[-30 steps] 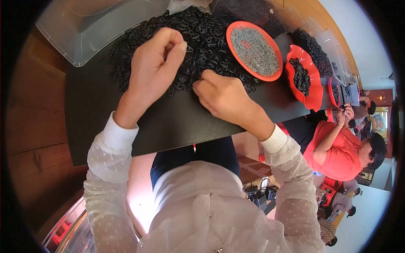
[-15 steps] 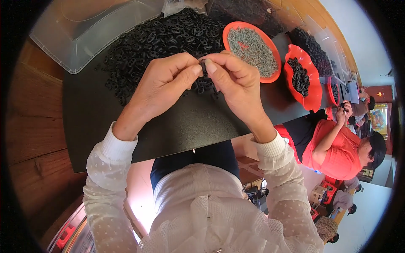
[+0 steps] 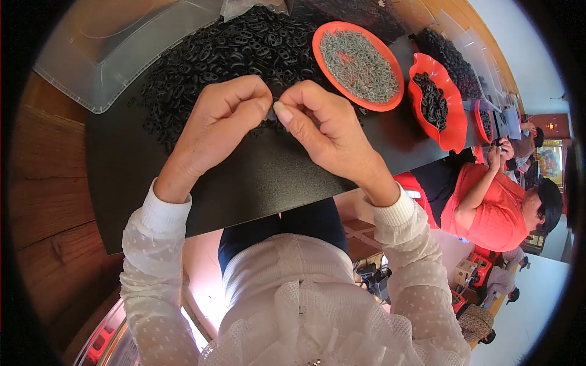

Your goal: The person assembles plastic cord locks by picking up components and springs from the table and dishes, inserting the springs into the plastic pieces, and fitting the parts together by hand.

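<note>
Pinched thumb to curled forefinger in the left grip (image 3: 229, 119), and did the same in the right grip (image 3: 332, 131), close by, almost tip to tip with the first. Could not tell of anything held in either, for lack of a clear look between the fingertips. Had a broad heap of small black pieces (image 3: 232, 49), many with holes, just beyond both grips, on the dark surface (image 3: 250, 189). Saw an orange-red plate (image 3: 382, 108) of silvery screw-like bits (image 3: 357, 67) just beyond the right grip, and farther right of it a wavy red dish (image 3: 452, 131) of black rings (image 3: 432, 100). Spotted a clear tub (image 3: 116, 61) beyond the left grip, to its left. Noticed a person in a red shirt (image 3: 491, 213) well right of the right grip.
</note>
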`<act>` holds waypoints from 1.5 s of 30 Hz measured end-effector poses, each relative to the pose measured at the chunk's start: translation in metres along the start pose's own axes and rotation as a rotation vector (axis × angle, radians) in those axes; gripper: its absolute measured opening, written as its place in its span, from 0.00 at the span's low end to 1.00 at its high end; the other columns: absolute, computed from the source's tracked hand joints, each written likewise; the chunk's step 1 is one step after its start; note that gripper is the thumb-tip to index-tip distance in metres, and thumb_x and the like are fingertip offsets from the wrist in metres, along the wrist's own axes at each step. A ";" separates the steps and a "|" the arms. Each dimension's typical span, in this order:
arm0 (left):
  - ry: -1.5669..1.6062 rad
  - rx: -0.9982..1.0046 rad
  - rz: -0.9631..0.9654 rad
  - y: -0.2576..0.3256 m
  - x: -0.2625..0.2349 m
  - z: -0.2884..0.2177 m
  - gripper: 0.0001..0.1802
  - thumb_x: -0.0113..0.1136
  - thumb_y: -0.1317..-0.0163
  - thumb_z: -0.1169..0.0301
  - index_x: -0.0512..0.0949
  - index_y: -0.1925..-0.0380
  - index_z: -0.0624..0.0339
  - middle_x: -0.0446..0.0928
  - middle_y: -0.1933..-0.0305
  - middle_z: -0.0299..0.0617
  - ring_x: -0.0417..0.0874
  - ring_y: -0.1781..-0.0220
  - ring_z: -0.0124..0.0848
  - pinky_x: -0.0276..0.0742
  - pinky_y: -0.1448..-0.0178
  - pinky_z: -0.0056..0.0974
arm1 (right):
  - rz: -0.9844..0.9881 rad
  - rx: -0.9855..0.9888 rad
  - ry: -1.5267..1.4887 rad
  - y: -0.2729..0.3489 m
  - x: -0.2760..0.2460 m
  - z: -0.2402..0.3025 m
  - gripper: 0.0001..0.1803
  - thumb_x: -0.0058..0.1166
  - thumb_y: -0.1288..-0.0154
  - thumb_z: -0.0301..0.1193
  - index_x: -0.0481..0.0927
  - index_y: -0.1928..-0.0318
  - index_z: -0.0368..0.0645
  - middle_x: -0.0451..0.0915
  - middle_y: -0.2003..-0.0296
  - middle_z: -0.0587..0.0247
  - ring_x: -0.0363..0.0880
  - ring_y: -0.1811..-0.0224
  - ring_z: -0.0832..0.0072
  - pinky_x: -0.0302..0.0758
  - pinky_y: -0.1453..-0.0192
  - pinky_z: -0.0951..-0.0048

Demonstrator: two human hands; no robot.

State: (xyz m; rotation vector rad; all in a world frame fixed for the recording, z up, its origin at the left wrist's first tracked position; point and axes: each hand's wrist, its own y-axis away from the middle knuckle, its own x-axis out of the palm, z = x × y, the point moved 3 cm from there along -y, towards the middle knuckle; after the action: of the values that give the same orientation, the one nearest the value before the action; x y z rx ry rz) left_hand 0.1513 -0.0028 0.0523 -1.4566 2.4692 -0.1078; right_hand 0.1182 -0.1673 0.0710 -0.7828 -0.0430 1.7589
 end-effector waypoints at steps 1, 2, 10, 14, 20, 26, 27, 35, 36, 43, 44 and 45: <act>-0.003 -0.003 -0.001 0.001 0.000 0.000 0.08 0.52 0.37 0.73 0.72 0.74 0.63 0.64 0.79 0.28 0.62 0.76 0.16 0.59 0.72 0.27 | 0.025 0.077 -0.066 0.002 0.003 0.000 0.07 0.52 0.33 0.28 0.72 0.66 0.37 0.71 0.78 0.59 0.70 0.78 0.72 0.67 0.73 0.72; 0.036 -0.014 -0.015 0.001 0.001 -0.001 0.08 0.52 0.36 0.71 0.72 0.73 0.63 0.64 0.78 0.28 0.63 0.75 0.16 0.60 0.72 0.27 | 0.026 0.076 -0.070 0.003 0.005 0.001 0.07 0.52 0.33 0.28 0.72 0.66 0.37 0.71 0.78 0.59 0.70 0.78 0.72 0.67 0.73 0.72; 0.150 -0.024 0.024 0.001 0.004 0.001 0.11 0.52 0.31 0.67 0.73 0.70 0.62 0.65 0.76 0.28 0.63 0.73 0.16 0.61 0.70 0.26 | 0.045 0.247 -0.158 0.001 0.004 -0.009 0.11 0.51 0.31 0.32 0.71 0.68 0.37 0.68 0.81 0.61 0.67 0.79 0.77 0.66 0.75 0.73; 0.168 -0.068 0.049 0.002 0.007 0.000 0.08 0.54 0.35 0.70 0.72 0.71 0.61 0.65 0.76 0.27 0.63 0.73 0.15 0.59 0.71 0.26 | 0.046 0.216 -0.081 0.001 -0.001 -0.008 0.11 0.51 0.32 0.31 0.70 0.68 0.37 0.70 0.80 0.58 0.69 0.80 0.72 0.67 0.75 0.70; 0.016 -0.068 0.054 0.001 0.013 0.001 0.07 0.55 0.40 0.73 0.71 0.75 0.64 0.64 0.80 0.29 0.62 0.76 0.16 0.58 0.74 0.28 | 0.047 0.022 0.090 -0.003 -0.007 -0.005 0.06 0.51 0.32 0.26 0.72 0.65 0.36 0.70 0.77 0.64 0.66 0.78 0.79 0.65 0.75 0.76; -0.127 0.007 0.067 0.003 0.017 -0.005 0.09 0.55 0.43 0.75 0.69 0.79 0.67 0.61 0.85 0.35 0.60 0.80 0.18 0.56 0.78 0.32 | 0.070 -0.172 0.444 0.008 -0.005 0.007 0.05 0.54 0.41 0.22 0.71 0.66 0.37 0.70 0.75 0.55 0.73 0.76 0.57 0.70 0.76 0.64; -0.104 -0.007 0.048 0.003 0.018 -0.005 0.08 0.54 0.44 0.75 0.69 0.79 0.67 0.61 0.85 0.35 0.60 0.80 0.18 0.56 0.78 0.31 | 0.070 -0.169 0.443 0.009 -0.005 0.009 0.05 0.54 0.41 0.22 0.71 0.66 0.37 0.70 0.75 0.55 0.73 0.76 0.57 0.70 0.76 0.64; -0.045 -0.054 0.054 0.005 0.015 -0.001 0.05 0.52 0.46 0.76 0.71 0.78 0.68 0.61 0.85 0.33 0.60 0.80 0.16 0.55 0.78 0.30 | 0.087 -0.316 0.486 0.004 -0.012 0.004 0.06 0.53 0.40 0.27 0.72 0.69 0.38 0.71 0.74 0.56 0.75 0.75 0.57 0.73 0.75 0.62; -0.053 -0.051 0.035 0.005 0.014 -0.001 0.05 0.52 0.45 0.76 0.73 0.77 0.67 0.63 0.85 0.32 0.61 0.79 0.16 0.56 0.77 0.29 | -0.006 -0.370 0.547 0.001 -0.025 0.004 0.06 0.50 0.36 0.29 0.74 0.67 0.39 0.72 0.73 0.55 0.75 0.73 0.57 0.74 0.70 0.61; 0.054 -0.101 0.005 -0.001 0.016 0.002 0.06 0.52 0.39 0.74 0.76 0.71 0.65 0.70 0.78 0.29 0.67 0.76 0.16 0.61 0.72 0.26 | -0.029 0.052 0.777 -0.028 -0.101 -0.091 0.13 0.49 0.33 0.37 0.78 0.60 0.40 0.79 0.64 0.48 0.78 0.59 0.50 0.74 0.56 0.53; 0.056 -0.116 0.001 -0.001 0.016 0.003 0.07 0.52 0.38 0.74 0.76 0.71 0.65 0.70 0.78 0.29 0.67 0.76 0.16 0.61 0.72 0.26 | 0.064 0.061 0.858 -0.030 -0.097 -0.096 0.13 0.49 0.32 0.37 0.78 0.58 0.39 0.78 0.65 0.50 0.78 0.61 0.54 0.74 0.57 0.58; 0.057 -0.116 0.000 0.000 0.015 0.003 0.07 0.52 0.38 0.74 0.76 0.71 0.65 0.70 0.78 0.29 0.67 0.76 0.16 0.61 0.72 0.26 | 0.158 0.070 0.939 -0.031 -0.093 -0.100 0.14 0.49 0.31 0.37 0.77 0.56 0.38 0.77 0.65 0.51 0.78 0.62 0.57 0.73 0.58 0.63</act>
State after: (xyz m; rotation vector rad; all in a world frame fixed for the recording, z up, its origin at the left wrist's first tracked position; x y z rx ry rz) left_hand 0.1452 -0.0158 0.0461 -1.5193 2.5602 -0.0058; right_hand 0.2081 -0.2728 0.0509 -1.5122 0.7168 1.3707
